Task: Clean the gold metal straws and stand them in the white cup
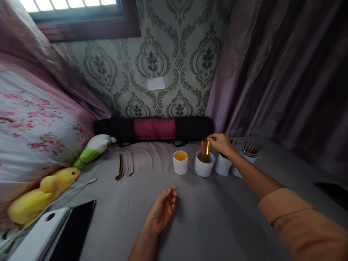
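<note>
My right hand [220, 144] reaches over a white-wrapped cup [204, 169] and pinches the top of a gold metal straw [208, 148]. Several other gold straws stand upright in that cup. My left hand [164, 210] rests palm up on the grey sheet, its fingers loosely curled with nothing in them. Nearest to it is a white-wrapped cup [180, 166] with a yellow-orange inside. On the left lie bent gold straws [120, 167] in a small group, with one thinner bent straw [132, 165] beside them.
Behind my right forearm stand more wrapped cups, one a jar [249, 152] with several thin sticks. A black and maroon roll [154, 128] lies along the wall. Plush toys [43, 192], a white cable [67, 190], a white device [40, 235] and a black slab [74, 232] are left.
</note>
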Motion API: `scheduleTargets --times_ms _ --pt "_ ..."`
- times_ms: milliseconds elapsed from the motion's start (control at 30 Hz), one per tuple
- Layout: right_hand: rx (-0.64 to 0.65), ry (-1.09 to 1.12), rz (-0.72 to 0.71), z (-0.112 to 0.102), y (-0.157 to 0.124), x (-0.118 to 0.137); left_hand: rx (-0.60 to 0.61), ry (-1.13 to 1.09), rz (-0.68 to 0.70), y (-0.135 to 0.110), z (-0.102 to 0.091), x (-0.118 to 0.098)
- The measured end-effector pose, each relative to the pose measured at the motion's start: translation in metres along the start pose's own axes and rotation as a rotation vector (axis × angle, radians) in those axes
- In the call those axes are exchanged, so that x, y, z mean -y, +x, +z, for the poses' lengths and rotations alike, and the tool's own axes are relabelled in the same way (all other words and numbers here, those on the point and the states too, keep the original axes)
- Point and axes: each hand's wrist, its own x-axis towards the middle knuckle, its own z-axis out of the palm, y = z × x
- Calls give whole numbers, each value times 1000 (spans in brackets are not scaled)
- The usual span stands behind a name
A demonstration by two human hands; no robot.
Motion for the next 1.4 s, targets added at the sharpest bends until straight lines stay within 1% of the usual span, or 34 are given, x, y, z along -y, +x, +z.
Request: scheduleTargets --times_ms 100,333,500,667,933,1200,1400 --pt "29 -2 -1 0 -1 0 10 -5 -2 0 0 0" --pt "34 1 0 5 -1 -1 7 -13 -10 0 1 0" --pt "23 36 55 8 -2 -2 31 -20 -2 1 -3 1" --pt "34 93 114 3 -8 3 32 -18 -5 2 -4 1" --pt "-50 136 126 -5 -17 11 47 -26 -6 1 -4 1" --pt "-201 221 50 -10 -24 8 71 -36 -5 0 -5 0" --pt "-226 343 22 -14 -38 9 84 -38 3 -1 -7 1"
